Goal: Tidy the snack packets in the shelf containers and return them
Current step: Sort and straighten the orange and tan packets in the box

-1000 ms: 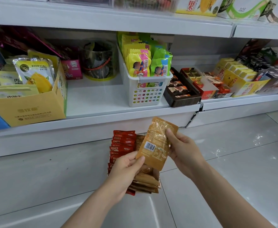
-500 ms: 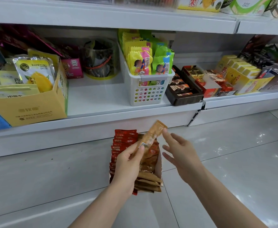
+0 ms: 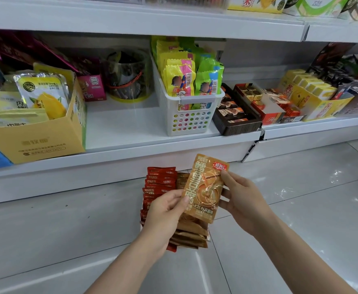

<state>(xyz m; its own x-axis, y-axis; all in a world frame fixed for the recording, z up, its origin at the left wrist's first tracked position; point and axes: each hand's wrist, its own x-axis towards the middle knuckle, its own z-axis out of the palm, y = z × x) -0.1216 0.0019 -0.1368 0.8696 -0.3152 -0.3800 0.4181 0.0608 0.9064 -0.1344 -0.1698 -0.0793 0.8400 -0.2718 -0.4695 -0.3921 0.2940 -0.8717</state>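
Both hands hold one orange snack packet upright, printed face to the camera, over the floor near the shelf. The left hand pinches its left edge; the right hand grips its right edge. Below it lie red packets and brown packets, perhaps in a container, mostly hidden.

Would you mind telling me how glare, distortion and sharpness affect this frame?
Head view: bright glare spots on the glossy floor tiles; wide-angle bowing curves the shelf edge; the orange packet in both hands is sharp with a foil sheen, its print legible; the far-left items look softer.
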